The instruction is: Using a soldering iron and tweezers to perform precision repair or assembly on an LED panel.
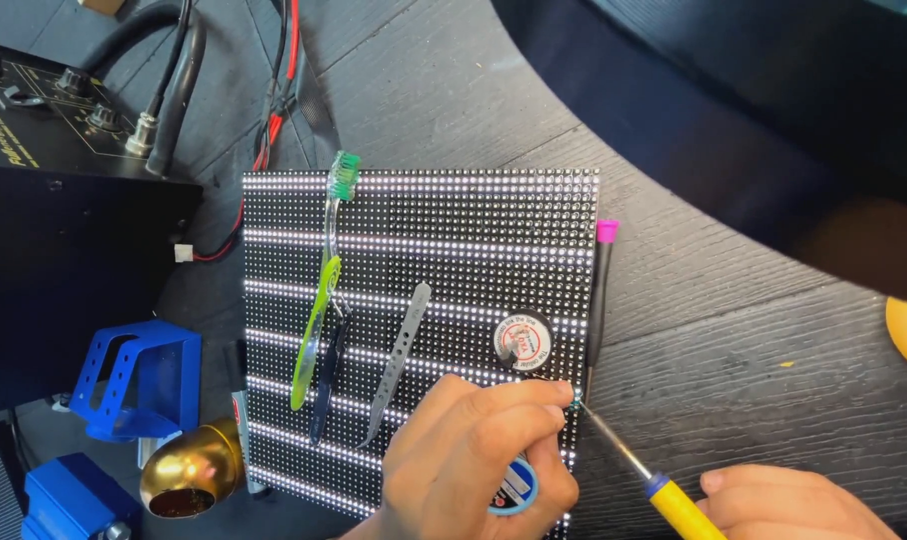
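A lit LED matrix panel [454, 215] lies flat on the dark wooden table. My left hand [474, 455] rests on its lower right part, fingers pinched at the panel's right edge, with a small blue-rimmed spool [519, 490] under the palm. My right hand [789, 505] holds a soldering iron [674, 500] with a yellow and blue handle. Its metal tip [586, 408] touches the panel edge right at my left fingertips.
On the panel lie a green toothbrush [324, 290], dark tweezers [326, 385], silver tweezers [399, 360] and a round tin [524, 340]. A black tool with a pink cap [602, 290] lies along its right edge. A black power unit [64, 190], blue holders [139, 375] and a brass cup [189, 470] stand at left.
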